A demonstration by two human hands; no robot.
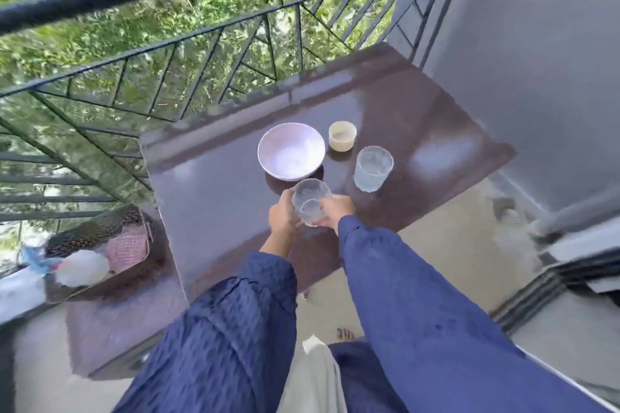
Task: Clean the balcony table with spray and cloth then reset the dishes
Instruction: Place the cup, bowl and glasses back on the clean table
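A dark brown balcony table [214,184] carries a white bowl [290,150], a small cream cup [342,135] and a clear tumbler [373,168]. Just above the table's near middle, my left hand [283,215] and my right hand [335,209] together hold a clear glass [310,203], one hand on each side. The glass is tilted with its mouth toward the white bowl. Both arms wear dark blue sleeves.
A lower brown stand [110,322] at the left bears a woven tray [97,245] with a pink cloth [127,246] and a white object [82,267]. A black metal railing [201,40] runs behind the table. A grey wall [536,60] rises at the right.
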